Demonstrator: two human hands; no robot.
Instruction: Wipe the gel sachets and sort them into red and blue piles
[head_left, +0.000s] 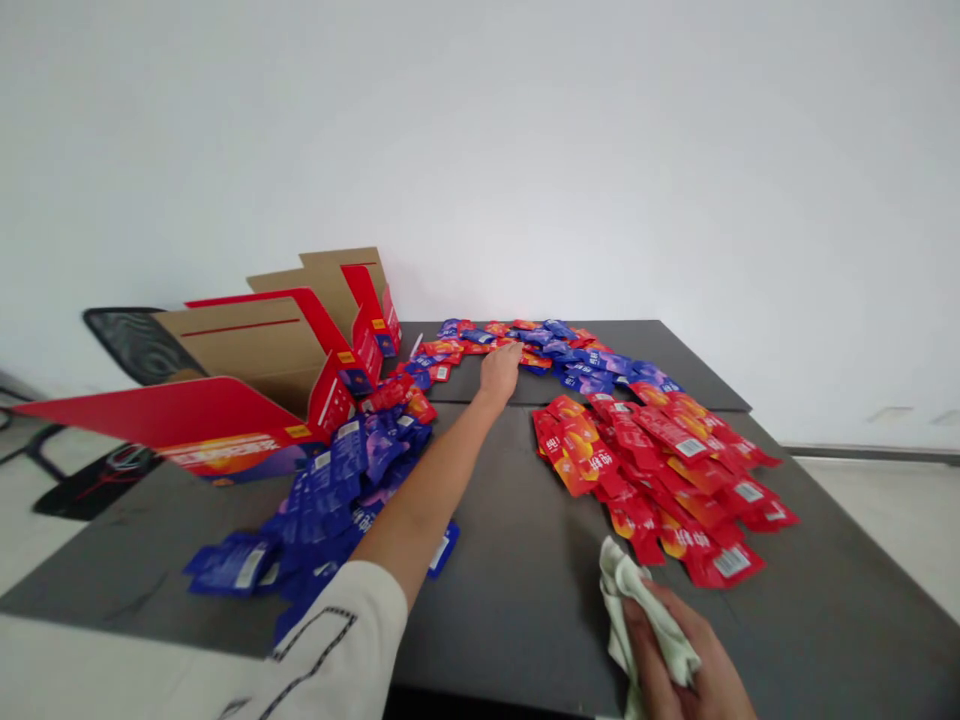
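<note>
White cloth (pixel 621 580): it was bunched in the right hand, on the wearer's side of the red pile (pixel 667 470), just beside its nearest pouches; whether it touched the table (pixel 499 490) could not be told

Cloth handling: judged light, soft and limp, with nothing to break; a gathered fold looked the best place to hold, since a loose corner would probably flop

Mixed pouches (pixel 596 365): red and blue ones lay overlapped in a curved row, beyond the red pile and off to its left

Pouch handling: they looked light, bendy and glossy, so probably apt to slide over one another; a flat edge seemed the safest place to pinch, as hard squeezing of the middle might split one

Right hand (pixel 709 650): it was nearer the wearer than the red pile, fingers curled closed around the cloth

Left hand (pixel 501 372): it was stretched out at the mixed row, left of the red pile, arm nearly straight, back of the hand showing; finger spread and any grip could not be told
</note>
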